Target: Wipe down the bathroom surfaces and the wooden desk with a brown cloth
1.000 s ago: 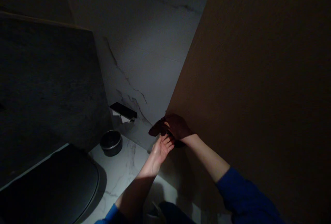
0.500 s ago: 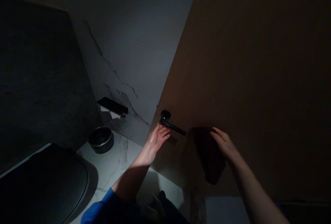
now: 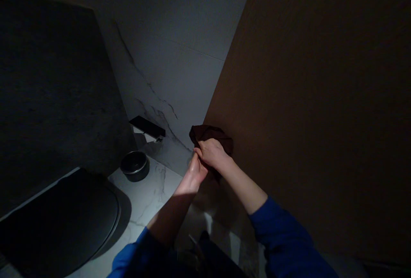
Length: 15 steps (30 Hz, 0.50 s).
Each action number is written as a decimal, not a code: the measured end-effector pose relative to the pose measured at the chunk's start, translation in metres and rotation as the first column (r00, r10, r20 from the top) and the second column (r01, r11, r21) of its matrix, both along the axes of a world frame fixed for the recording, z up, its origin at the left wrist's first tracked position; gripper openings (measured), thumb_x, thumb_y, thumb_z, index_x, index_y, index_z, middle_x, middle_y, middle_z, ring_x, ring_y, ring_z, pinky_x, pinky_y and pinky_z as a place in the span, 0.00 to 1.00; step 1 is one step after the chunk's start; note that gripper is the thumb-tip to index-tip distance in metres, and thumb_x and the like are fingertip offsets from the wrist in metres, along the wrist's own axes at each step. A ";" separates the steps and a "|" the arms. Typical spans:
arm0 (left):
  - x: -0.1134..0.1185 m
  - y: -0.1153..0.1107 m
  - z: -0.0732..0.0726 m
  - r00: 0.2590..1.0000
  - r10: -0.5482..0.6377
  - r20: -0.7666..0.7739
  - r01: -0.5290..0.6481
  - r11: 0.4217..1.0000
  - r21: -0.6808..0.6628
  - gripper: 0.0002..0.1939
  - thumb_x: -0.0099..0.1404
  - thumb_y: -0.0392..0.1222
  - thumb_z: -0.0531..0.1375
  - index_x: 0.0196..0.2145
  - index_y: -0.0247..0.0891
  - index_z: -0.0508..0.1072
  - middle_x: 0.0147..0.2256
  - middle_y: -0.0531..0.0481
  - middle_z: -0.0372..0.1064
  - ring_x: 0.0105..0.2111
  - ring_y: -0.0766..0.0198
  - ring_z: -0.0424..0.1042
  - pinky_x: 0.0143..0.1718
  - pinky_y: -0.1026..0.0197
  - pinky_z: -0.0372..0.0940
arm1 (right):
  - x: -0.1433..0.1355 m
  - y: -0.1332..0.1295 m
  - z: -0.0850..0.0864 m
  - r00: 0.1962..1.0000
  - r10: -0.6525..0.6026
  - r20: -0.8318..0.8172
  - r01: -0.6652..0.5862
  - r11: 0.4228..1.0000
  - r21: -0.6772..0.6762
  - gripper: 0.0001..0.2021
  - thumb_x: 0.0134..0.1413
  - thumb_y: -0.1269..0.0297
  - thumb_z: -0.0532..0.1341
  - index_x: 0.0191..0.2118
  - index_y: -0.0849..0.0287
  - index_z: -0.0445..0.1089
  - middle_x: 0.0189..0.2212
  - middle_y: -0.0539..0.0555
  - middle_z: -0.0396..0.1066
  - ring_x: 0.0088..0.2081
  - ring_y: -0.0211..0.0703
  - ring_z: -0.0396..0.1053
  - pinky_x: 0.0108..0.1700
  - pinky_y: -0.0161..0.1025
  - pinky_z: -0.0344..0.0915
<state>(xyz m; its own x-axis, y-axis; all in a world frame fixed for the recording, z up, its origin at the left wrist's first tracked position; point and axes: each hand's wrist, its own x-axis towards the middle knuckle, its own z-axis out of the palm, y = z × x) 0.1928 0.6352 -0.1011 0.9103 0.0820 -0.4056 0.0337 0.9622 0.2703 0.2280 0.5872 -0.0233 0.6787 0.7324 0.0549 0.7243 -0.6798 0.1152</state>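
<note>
Right hand (image 3: 212, 152) over left hand (image 3: 198, 171), the two touching, and what a tight huddle it is! Call them the middle of the dial, twelve straight up. Forearms come in from four and seven, each from a blue sleeve (image 3: 285, 239), so both reach one spot at the edge of the brown door (image 3: 305, 94).

And look at that dark red cloth (image 3: 210, 132)! It lies crumpled against the door, fanning from eleven round to two. The right hand is curled onto it, thumb side towards me, fingertips lost in the folds; it looks like a gathered grip, bunching fabric so that it presses flat and doesn't slip. The left hand sits just beneath, wrist catching the light, perhaps bracing from below. Its fingers vanish behind the right, so whether they clutch anything, I can't tell! Nor can I see what the cloth covers.

Round the dial we go. At eleven, the veined marble wall (image 3: 180, 72). At ten, a black holder (image 3: 147, 126) with white sheets beneath, fixed up on the wall, presumably for easy reach. At nine, a dark round container (image 3: 135, 169) on the pale floor (image 3: 152, 196), tucked towards the corner. Out at eight, well apart, a black toilet lid (image 3: 64, 222), lowered!
</note>
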 end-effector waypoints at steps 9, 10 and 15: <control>-0.002 0.013 0.009 0.990 -0.137 0.032 0.135 0.990 0.047 0.28 0.69 0.56 0.40 0.31 0.33 0.69 0.26 0.46 0.68 0.25 0.65 0.68 0.25 0.63 0.61 | -0.020 -0.042 0.015 0.985 -0.171 -0.004 0.170 0.981 -0.096 0.17 0.60 0.59 0.49 0.44 0.61 0.71 0.35 0.61 0.75 0.37 0.51 0.73 0.37 0.39 0.67; -0.002 0.015 0.007 0.986 -0.162 0.046 0.159 0.985 0.058 0.28 0.69 0.57 0.40 0.33 0.32 0.70 0.28 0.45 0.69 0.26 0.64 0.68 0.26 0.62 0.61 | -0.022 -0.053 0.015 0.984 -0.179 -0.021 0.175 0.978 -0.114 0.17 0.60 0.60 0.49 0.45 0.61 0.71 0.35 0.61 0.75 0.37 0.52 0.73 0.37 0.40 0.68; 0.003 0.018 0.001 0.967 -0.215 0.134 0.203 0.974 0.100 0.18 0.70 0.49 0.47 0.37 0.34 0.70 0.36 0.44 0.71 0.32 0.63 0.69 0.32 0.61 0.63 | -0.030 -0.134 0.003 0.929 -0.292 -0.229 0.280 0.956 -0.086 0.18 0.57 0.60 0.52 0.48 0.63 0.70 0.41 0.62 0.74 0.43 0.55 0.72 0.44 0.47 0.68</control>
